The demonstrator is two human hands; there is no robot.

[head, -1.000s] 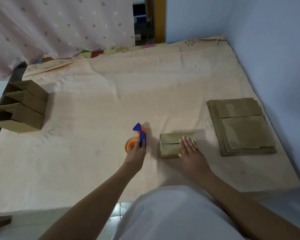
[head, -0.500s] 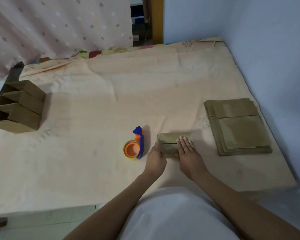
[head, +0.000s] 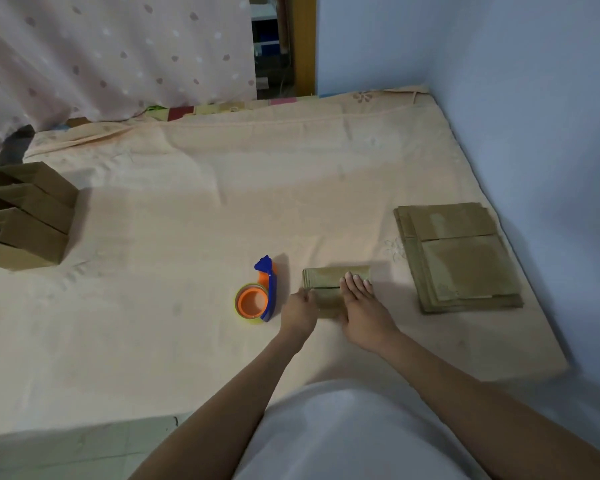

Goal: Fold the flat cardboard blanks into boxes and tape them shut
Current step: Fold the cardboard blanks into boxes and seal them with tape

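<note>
Head view, box: we have one small folded cardboard box [head: 329,289] lying on the peach sheet [head: 187,220] just in front of us, flaps closed to a seam across its top.
Head view, right hand: our right hand [head: 361,306] lies flat on the box's right half, fingers straight and pressing down, gripping nothing.
Head view, left hand: our left hand [head: 298,310] touches the box's left end; whether its fingers curl round the edge we cannot tell.
Head view, tape: the orange and blue tape dispenser [head: 258,294] stands just beside the left hand, apart from the box.
Head view, blanks: the stack of flat blanks [head: 461,258] sits to the right, near the wall, well apart from our hands.
Head view, finished boxes: a row of finished boxes [head: 28,216] waits at the far left edge.
Handling: we judge the box light, stiff yet crushable, with flaps likely to spring up; best held by its two short ends, pressing gently near the seam.
</note>
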